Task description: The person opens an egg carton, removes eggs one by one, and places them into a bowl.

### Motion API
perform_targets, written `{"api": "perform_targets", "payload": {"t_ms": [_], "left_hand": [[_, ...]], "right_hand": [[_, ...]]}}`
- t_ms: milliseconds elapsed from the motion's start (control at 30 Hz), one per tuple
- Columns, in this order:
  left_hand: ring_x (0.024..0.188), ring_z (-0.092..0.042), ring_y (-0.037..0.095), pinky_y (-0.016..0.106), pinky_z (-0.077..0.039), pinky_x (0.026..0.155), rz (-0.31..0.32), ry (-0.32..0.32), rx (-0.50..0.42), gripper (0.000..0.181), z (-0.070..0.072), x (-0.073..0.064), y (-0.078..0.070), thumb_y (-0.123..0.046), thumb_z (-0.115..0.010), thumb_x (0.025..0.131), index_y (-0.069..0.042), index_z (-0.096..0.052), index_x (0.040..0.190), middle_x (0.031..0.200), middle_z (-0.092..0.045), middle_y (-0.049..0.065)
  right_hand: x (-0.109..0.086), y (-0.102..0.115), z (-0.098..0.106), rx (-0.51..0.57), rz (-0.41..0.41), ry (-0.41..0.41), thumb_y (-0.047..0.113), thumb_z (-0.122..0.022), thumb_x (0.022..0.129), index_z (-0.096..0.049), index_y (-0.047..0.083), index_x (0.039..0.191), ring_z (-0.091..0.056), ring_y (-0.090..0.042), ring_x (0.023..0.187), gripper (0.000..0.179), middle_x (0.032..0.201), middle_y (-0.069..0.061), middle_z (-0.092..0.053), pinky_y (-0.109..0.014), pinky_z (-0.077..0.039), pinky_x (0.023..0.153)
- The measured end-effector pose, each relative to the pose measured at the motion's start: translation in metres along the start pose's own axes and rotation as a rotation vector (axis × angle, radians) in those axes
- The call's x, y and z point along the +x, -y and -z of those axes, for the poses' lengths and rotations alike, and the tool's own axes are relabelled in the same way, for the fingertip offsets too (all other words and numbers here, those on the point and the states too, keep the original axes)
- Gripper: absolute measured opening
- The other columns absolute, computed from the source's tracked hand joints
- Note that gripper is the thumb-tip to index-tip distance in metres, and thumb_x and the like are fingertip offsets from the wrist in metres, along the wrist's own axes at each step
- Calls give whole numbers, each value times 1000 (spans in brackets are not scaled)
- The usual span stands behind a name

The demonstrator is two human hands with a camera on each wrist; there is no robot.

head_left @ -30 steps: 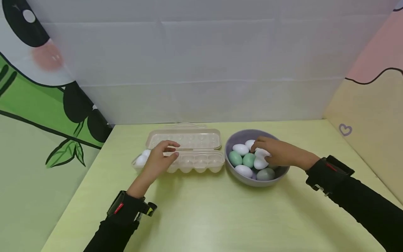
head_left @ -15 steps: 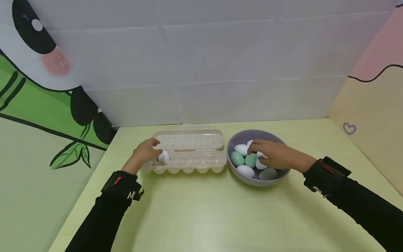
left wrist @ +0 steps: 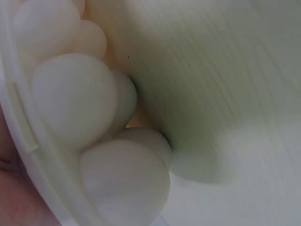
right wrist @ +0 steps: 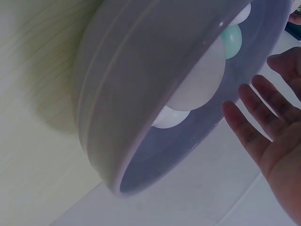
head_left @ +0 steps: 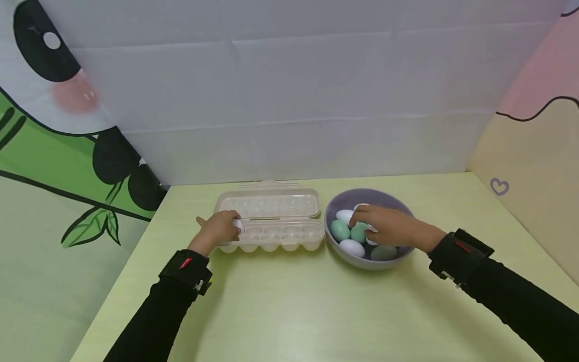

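Note:
My left hand (head_left: 217, 230) is at the left end of a clear plastic egg carton (head_left: 280, 234), index finger and thumb on either side of a white egg (head_left: 238, 224). In the left wrist view, rounded carton cups (left wrist: 75, 96) fill the left side; only a sliver of hand shows. My right hand (head_left: 384, 223) reaches over the rim of a purple-grey bowl (head_left: 332, 249) above several eggs. Its fingers look spread and hold nothing in the right wrist view. A white egg (head_left: 352, 248), a green egg (head_left: 340, 230) and a grey-green egg (head_left: 383, 252) lie there.
The carton's lid (head_left: 268, 202) lies folded back behind its cups. Carton and bowl stand side by side on a pale yellow table (head_left: 289, 301). A white cloth backdrop (head_left: 289, 100) rises behind, and printed panels flank the table.
My left hand has moved left from above the middle cups to the carton's left end, then onto the white egg. My right hand stays over the bowl, shifting slightly left.

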State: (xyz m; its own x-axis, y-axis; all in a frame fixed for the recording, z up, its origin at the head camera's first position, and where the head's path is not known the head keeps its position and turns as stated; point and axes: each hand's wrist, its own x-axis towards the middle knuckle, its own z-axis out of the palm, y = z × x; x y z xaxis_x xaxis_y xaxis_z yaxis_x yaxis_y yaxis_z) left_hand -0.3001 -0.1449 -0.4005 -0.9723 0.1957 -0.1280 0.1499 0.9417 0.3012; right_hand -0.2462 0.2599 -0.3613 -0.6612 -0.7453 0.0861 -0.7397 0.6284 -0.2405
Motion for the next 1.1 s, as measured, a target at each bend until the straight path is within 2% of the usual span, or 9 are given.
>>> {"api": "perform_targets", "payload": {"t_ms": [133,233,300,400,567,767,833,933,1100], "left_hand": [[110,-46,41,79,-3,86,-27,-19,-23,46,-4,2,2,-14,-69,77,-4,-51,118,116,-53,19],[106,-47,40,78,-8,86,-57,-57,-2,51,-5,1,2,-12,-71,74,-3,-50,120,113,-51,20],[103,-49,39,76,-14,87,-81,-110,4,50,-4,-2,0,-12,-70,74,-3,-51,119,110,-50,20],[100,-49,37,70,-24,87,-128,-224,-9,44,-1,-6,-8,-12,-69,75,-3,-54,115,107,-50,19],[94,-49,32,52,-38,81,-258,-407,-167,39,8,-12,-33,-11,-70,76,-2,-57,111,102,-52,18],[88,-53,26,41,-44,73,-415,-516,-370,41,10,-19,-69,-14,-75,72,-3,-59,108,95,-55,11],[86,-54,23,40,-45,73,-456,-539,-427,41,8,-22,-80,-15,-76,70,-4,-60,106,94,-57,9],[83,-56,20,38,-48,75,-485,-524,-555,39,3,-26,-96,-15,-76,70,-5,-61,105,94,-57,7],[82,-59,18,34,-51,75,-435,-422,-824,35,-9,-34,-121,-12,-74,73,-8,-62,106,96,-57,7]], "right_hand": [[1,0,-3,-4,11,4,0,-57,79,-55,14,105,-48,-13,75,30,105,-1,-48,-26,-43,63],[2,1,-4,2,18,5,-1,-58,79,-55,13,105,-50,-16,76,30,104,-2,-48,-27,-44,64],[2,1,-5,5,17,3,0,-57,79,-55,14,105,-50,-17,76,30,105,-2,-48,-27,-43,65],[3,1,-5,4,7,5,1,-56,80,-54,16,105,-50,-17,76,29,106,-1,-48,-27,-43,64],[7,2,-3,-4,0,-18,4,-56,83,-53,17,109,-50,-14,80,29,107,0,-49,-28,-44,67],[24,15,1,36,-16,-101,15,-57,86,-49,17,117,-49,-10,99,32,111,4,-51,-31,-45,80],[31,22,2,64,-31,-112,19,-58,87,-45,18,122,-48,-8,102,38,114,5,-50,-32,-44,82],[43,33,2,122,-28,-144,22,-61,86,-40,18,126,-49,-9,102,45,118,3,-47,-30,-45,80],[58,49,-2,234,65,-261,17,-64,84,-39,15,124,-48,-12,98,48,120,1,-41,-29,-48,74]]}}
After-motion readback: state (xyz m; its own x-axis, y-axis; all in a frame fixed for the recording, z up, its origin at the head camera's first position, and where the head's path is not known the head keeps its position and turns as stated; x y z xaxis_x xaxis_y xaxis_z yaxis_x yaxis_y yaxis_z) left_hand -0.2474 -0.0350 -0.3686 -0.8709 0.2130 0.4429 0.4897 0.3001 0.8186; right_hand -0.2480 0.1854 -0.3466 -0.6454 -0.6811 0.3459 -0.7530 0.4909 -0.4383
